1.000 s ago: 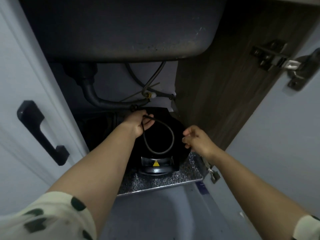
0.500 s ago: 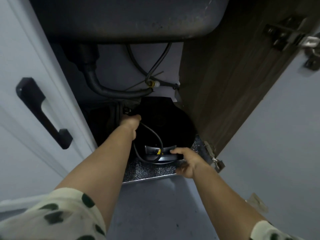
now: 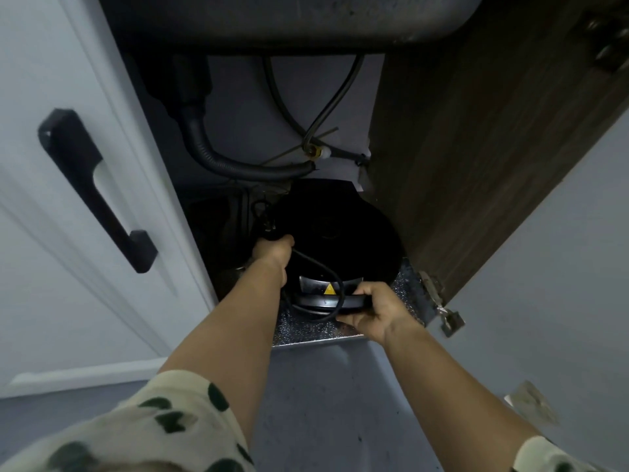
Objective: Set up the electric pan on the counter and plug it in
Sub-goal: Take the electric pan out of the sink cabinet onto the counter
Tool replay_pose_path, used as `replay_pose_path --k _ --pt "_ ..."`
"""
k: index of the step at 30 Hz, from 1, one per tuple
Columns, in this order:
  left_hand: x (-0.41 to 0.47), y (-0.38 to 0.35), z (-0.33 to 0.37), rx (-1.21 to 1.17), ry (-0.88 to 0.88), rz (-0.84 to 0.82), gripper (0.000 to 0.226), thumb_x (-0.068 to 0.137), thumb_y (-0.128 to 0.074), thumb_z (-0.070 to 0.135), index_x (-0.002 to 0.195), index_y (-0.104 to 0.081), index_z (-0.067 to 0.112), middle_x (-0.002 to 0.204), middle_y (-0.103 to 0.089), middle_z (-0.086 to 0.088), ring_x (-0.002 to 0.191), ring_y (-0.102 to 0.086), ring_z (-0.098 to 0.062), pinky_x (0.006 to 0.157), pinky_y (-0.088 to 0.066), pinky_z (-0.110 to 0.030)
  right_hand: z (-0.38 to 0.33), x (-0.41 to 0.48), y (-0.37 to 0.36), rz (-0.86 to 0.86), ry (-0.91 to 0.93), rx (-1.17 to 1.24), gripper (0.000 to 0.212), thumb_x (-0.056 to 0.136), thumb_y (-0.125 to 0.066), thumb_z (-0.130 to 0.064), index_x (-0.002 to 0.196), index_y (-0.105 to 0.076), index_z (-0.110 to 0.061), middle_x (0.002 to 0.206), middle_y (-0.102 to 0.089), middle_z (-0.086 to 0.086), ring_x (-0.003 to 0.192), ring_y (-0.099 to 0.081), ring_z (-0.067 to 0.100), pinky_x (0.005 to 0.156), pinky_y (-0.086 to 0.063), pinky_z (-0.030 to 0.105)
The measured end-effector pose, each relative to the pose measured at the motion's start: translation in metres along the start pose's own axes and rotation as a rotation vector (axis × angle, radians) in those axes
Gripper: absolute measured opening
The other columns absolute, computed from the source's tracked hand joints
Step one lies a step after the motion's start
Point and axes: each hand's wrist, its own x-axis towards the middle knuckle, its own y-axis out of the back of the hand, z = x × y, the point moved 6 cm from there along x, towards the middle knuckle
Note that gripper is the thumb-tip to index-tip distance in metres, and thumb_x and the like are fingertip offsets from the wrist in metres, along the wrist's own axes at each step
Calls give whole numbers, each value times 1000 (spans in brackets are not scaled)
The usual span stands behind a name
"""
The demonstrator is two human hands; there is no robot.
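The cabinet floor (image 3: 308, 330), lined with a glittery silver sheet, carries the black electric pan (image 3: 335, 240), which sits toward its right side with its front close to the front edge. A loop of black power cord (image 3: 318, 316) lies on the lining at the pan's front.

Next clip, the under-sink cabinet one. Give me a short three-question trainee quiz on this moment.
1. True or false: the pan is already on the counter.
2. Which hand grips the pan's front edge? A) left hand B) right hand C) neither
3. Fill in: the left hand holds the pan's black ____.

Key: 1. False, it sits in the cabinet below the sink. 2. B. 3. cord.
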Motion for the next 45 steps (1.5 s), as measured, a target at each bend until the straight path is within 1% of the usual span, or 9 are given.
replay_pose_path --k 4,10,15,19,22,28,32,39,45 --pt "-3 -2 -7 27 7 -17 56 82 -65 27 134 -48 14 141 -43 -15 122 -49 -40 105 -43 -48 -1 4 1 14 33 -31 23 73 -34 4 83 -52 -7 86 -58 15 80 -58 33 105 -37 57" --pt "-3 -4 -10 6 15 -22 50 80 -64 29 128 -52 19 139 -44 -19 124 -45 -41 105 -38 -58 -17 3 6 27 121 -93 26 76 -32 6 83 -53 -6 89 -57 17 86 -57 34 94 -46 57" --pt "-12 -9 -21 -71 119 -51 49 83 -62 30 128 -47 20 137 -46 -16 121 -47 -44 88 -36 -75 -36 -11 13 77 187 -216 24 74 -37 7 89 -52 -3 98 -56 20 94 -57 36 99 -43 59" --pt "-30 -12 -23 -114 179 -79 43 88 -59 28 127 -44 19 137 -48 -14 115 -50 -42 88 -35 -73 -52 -37 16 153 211 -304 15 71 -42 9 70 -51 -3 69 -53 15 72 -57 33 93 -45 54" --pt "-54 -11 -19 -113 207 -76 44 89 -58 27 129 -43 18 138 -47 -12 120 -49 -43 90 -34 -75 -58 -61 16 159 184 -312 17 71 -40 9 64 -47 -5 64 -47 12 63 -52 30 79 -47 46" --pt "-111 -1 -16 -194 237 -111 25 89 -57 19 111 -47 15 118 -59 -12 96 -60 -32 71 -49 -53 -67 -120 22 197 158 -360 16 70 -40 11 72 -46 -4 71 -45 14 64 -51 30 75 -47 47" --pt "-157 6 -25 -232 329 -117 26 88 -59 19 112 -50 12 109 -63 -13 81 -63 -28 59 -53 -41 -74 -171 29 216 114 -414 19 73 -40 11 70 -47 -6 63 -49 11 57 -52 26 56 -50 35" --pt "-238 26 -18 -258 443 -74 12 87 -60 16 95 -50 19 94 -61 -9 75 -62 -29 46 -50 -40 -80 -253 37 230 -10 -477 19 74 -39 10 78 -52 -2 85 -55 19 81 -57 33 93 -47 60" --pt "-317 55 9 -290 477 -43 20 88 -58 14 80 -46 27 103 -62 -12 89 -62 -34 65 -51 -49 -86 -340 32 242 -120 -437 18 76 -38 10 72 -48 -5 89 -53 20 88 -55 35 98 -44 60"
